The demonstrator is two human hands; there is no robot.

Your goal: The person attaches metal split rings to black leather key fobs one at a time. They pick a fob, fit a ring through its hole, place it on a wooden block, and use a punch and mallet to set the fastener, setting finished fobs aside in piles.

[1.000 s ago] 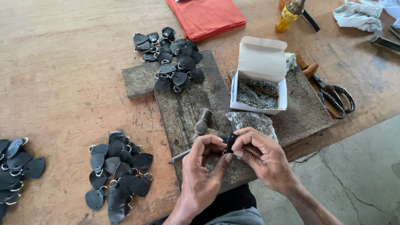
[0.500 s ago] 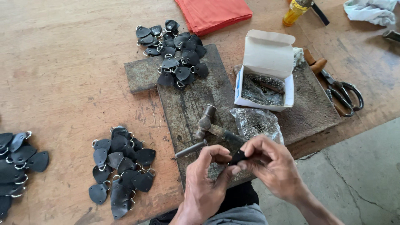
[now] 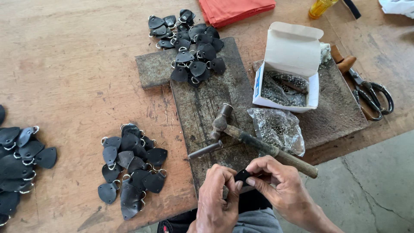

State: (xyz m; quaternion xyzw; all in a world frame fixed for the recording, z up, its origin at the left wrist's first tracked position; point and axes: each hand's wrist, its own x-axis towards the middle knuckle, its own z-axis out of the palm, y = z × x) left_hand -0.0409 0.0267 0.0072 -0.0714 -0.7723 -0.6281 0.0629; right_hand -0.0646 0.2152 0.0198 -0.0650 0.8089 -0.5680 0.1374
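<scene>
Both hands meet at the near edge of a worn metal plate (image 3: 202, 103). My left hand (image 3: 217, 198) and my right hand (image 3: 282, 187) pinch one small black leather tab (image 3: 241, 175) between their fingertips. Just beyond the hands lies a hammer (image 3: 254, 142) with a wooden handle, its head resting on the plate. A short metal punch (image 3: 205, 150) lies left of the hammer head. A pile of black leather tabs with metal rings (image 3: 129, 166) sits on the wooden table left of my left hand.
Another heap of black tabs (image 3: 189, 43) lies at the plate's far end, a third (image 3: 19, 157) at the left edge. An open white box of small metal parts (image 3: 286, 80), a clear bag of them (image 3: 276, 127), scissors (image 3: 371, 92), red cloth (image 3: 235, 8) and a yellow bottle (image 3: 321, 7) stand right and behind.
Both hands have drawn back toward me, from over the plate to its near edge, still pinching the black tab. The hammer and punch now lie uncovered.
</scene>
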